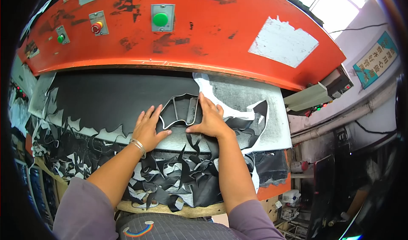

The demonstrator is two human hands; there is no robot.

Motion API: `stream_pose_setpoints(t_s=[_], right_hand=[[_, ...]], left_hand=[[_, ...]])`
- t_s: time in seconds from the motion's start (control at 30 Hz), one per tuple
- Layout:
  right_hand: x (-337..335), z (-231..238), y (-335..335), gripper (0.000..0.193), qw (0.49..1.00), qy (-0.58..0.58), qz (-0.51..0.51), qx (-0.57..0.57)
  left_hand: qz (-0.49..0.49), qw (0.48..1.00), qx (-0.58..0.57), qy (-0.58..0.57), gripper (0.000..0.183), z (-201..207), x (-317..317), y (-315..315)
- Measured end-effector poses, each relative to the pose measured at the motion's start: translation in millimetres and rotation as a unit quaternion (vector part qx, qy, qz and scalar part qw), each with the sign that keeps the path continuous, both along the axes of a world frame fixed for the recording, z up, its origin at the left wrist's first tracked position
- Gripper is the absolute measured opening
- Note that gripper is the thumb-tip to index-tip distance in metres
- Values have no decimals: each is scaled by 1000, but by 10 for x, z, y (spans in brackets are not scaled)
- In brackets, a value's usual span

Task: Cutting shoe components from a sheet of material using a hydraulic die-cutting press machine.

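Note:
A metal cutting die (165, 120), an open frame with several angled sides and a crossbar, lies on a black sheet of leather-like material (106, 97). My left hand (148, 124) rests against the die's left side, fingers extended and thumb near its front edge. On the other side, my right hand (209, 120) holds the right edge, fingers along it and thumb by the front corner. Between them the two hands grip the die. Beneath the sheet is a white cutting board (278, 131). The sheet's front edge is ragged from cut-outs.
An orange press beam (204, 48) spans above the board, with a large green button (160, 19) and a red knob (97, 27). Dark and white scraps (182, 176) are heaped at the front. A curved offcut strip (259, 129) lies to the right.

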State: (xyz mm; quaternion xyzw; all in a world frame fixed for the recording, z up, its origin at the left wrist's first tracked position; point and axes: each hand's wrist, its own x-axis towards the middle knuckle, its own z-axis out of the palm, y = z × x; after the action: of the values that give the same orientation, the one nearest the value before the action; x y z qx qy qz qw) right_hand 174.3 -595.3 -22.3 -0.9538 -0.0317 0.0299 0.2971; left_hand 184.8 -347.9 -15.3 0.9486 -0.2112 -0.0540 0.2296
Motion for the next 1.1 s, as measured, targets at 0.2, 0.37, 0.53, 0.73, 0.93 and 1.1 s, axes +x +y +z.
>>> stream_pose_setpoints(t_s=[0.2, 0.37, 0.53, 0.73, 0.93, 1.1], right_hand=[[5, -91, 17, 133, 1000, 0, -1, 5], [22, -59, 33, 130, 1000, 11, 3, -9], [12, -32, 54, 129, 1000, 22, 5, -17], [-15, -44, 125, 128, 1000, 13, 3, -28], [-28, -44, 165, 130, 999, 31, -5, -42], [-121, 3, 253, 121, 1000, -3, -2, -15]], left_hand=[[-44, 994, -86, -52, 81, -187, 26, 145], [-24, 995, -88, -41, 74, -195, 13, 162], [-8, 995, -93, -25, 72, -136, -7, 164], [-7, 994, -102, -26, 74, -162, -24, 243], [-27, 995, -97, -22, 77, -231, -15, 285], [-57, 984, -167, -22, 75, -184, -13, 529]])
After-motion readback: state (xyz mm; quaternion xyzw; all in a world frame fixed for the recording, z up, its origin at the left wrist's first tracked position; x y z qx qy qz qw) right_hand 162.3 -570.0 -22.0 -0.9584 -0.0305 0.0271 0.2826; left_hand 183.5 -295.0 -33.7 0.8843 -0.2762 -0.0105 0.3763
